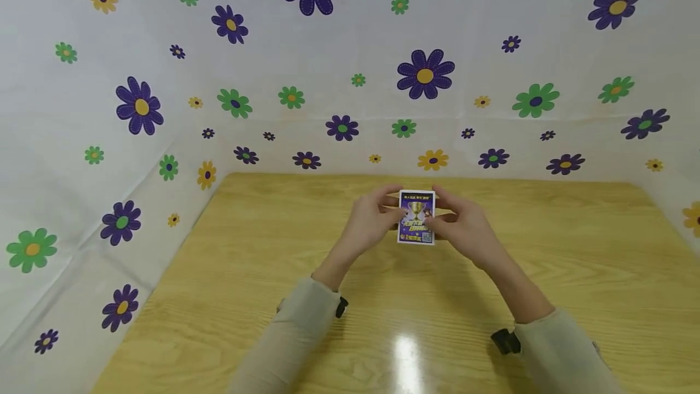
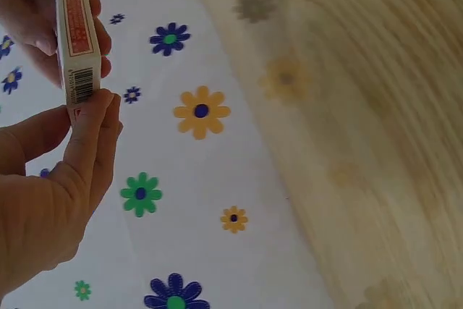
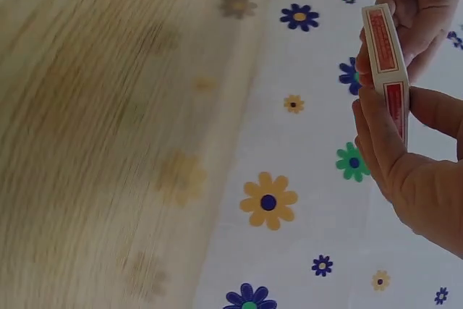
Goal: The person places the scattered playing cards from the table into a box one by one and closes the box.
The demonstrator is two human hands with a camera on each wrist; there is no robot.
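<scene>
A small playing-card box [image 1: 417,203] is held up over the table, its purple face with a gold trophy and yellow lettering turned toward the head camera. My left hand [image 1: 367,222] pinches its left edge, thumb on the face and fingers behind. On the opposite edge, my right hand [image 1: 469,228] grips it the same way. Seen from the left wrist, the narrow sides of the card box [image 2: 78,30] are white with a red panel and a barcode. The right wrist view shows red panels on the card box [image 3: 384,41] between both hands.
A wood-grain table [image 1: 273,248] lies below the hands, with a bright light reflection near its front. White cloth [image 1: 350,35] printed with purple, green and yellow flowers rises behind it and at both sides. A dark strap piece [image 1: 505,342] shows at the right cuff.
</scene>
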